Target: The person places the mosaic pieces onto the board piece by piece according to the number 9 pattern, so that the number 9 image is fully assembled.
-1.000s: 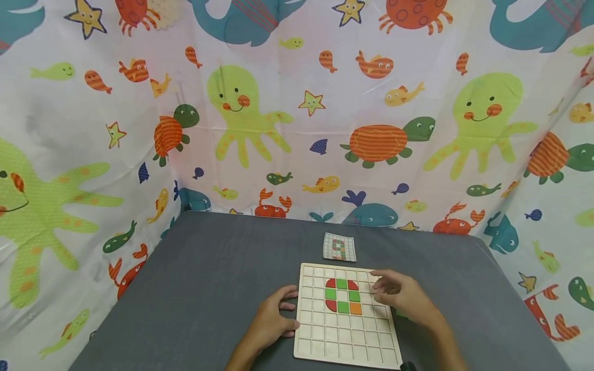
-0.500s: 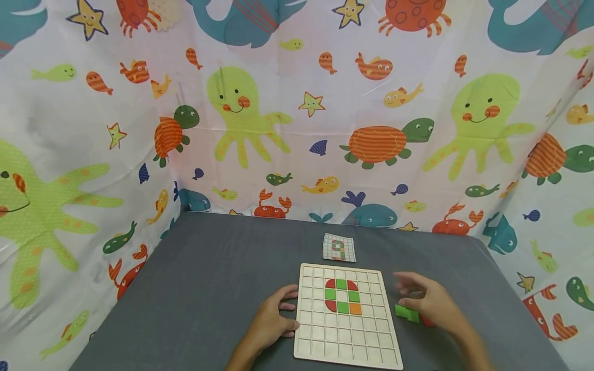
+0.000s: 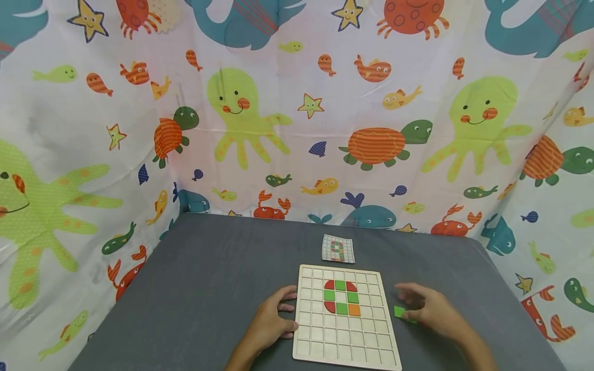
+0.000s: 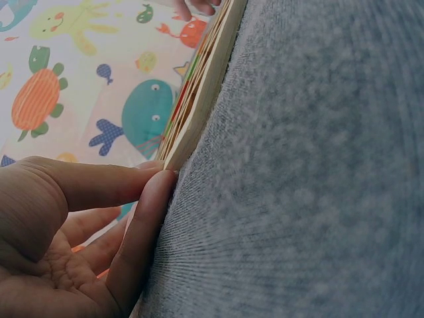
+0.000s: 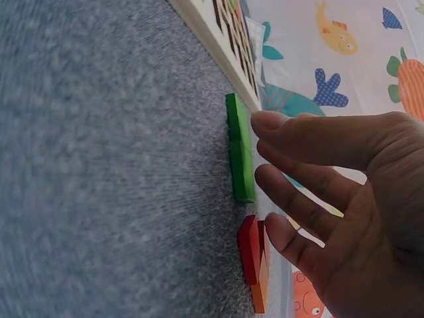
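A wooden grid board lies on the dark table, with green square tiles, red rounded tiles and an orange tile set around a bare cell. At its left edge my left hand rests, and in the left wrist view thumb and finger pinch the board's rim. Right of the board, my right hand hovers over loose tiles with relaxed, spread fingers. In the right wrist view, thumb and fingertips are close to two green tiles; whether they touch is unclear.
A small printed card with a coloured grid lies behind the board. Below my right fingers in the right wrist view are a loose red tile and an orange tile. A patterned sea-animal curtain stands behind the table.
My right hand has moved from above the board's right side rightward to the loose tiles, then slightly lower over them. My left hand stays at the board's left edge.
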{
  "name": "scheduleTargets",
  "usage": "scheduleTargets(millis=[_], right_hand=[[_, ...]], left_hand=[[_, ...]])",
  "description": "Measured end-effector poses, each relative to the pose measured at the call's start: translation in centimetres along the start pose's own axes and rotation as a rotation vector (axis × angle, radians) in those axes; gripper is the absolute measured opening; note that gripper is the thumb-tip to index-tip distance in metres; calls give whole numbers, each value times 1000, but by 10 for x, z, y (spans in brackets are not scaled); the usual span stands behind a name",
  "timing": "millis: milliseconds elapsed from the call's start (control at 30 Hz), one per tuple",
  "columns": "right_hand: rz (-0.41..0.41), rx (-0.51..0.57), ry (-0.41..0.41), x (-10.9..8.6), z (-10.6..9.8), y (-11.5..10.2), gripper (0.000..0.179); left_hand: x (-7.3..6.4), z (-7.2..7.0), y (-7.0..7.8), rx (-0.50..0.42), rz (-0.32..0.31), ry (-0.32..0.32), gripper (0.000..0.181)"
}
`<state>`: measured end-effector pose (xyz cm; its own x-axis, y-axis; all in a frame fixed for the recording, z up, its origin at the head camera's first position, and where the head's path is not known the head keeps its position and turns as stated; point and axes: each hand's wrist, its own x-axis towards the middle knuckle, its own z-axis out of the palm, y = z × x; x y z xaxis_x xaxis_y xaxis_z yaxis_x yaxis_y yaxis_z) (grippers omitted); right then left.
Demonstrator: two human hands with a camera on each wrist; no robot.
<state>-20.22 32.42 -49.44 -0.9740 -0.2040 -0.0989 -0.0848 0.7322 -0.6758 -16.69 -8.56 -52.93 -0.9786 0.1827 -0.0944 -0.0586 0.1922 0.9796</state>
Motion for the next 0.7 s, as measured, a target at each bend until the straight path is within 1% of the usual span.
scheduleTargets(millis=[133,233,433,600,700], right_hand=[[-3,-11,-31,0,0,4,60],[-23,-10,-47,0,0,6,58],[-48,-1,-70,-2,0,6,55],[-15,-18,-62,-2,1,4,54],[25,-37,-47,-3,2,2,52]], left_hand=[[0,0,-1,-2,-7,1,87],[0,0,-1,0,-6,0,86],[0,-1,-1,6,7,-1,86],[0,-1,-1,4,15,-1,86],[0,0,-1,6,11,2,86]])
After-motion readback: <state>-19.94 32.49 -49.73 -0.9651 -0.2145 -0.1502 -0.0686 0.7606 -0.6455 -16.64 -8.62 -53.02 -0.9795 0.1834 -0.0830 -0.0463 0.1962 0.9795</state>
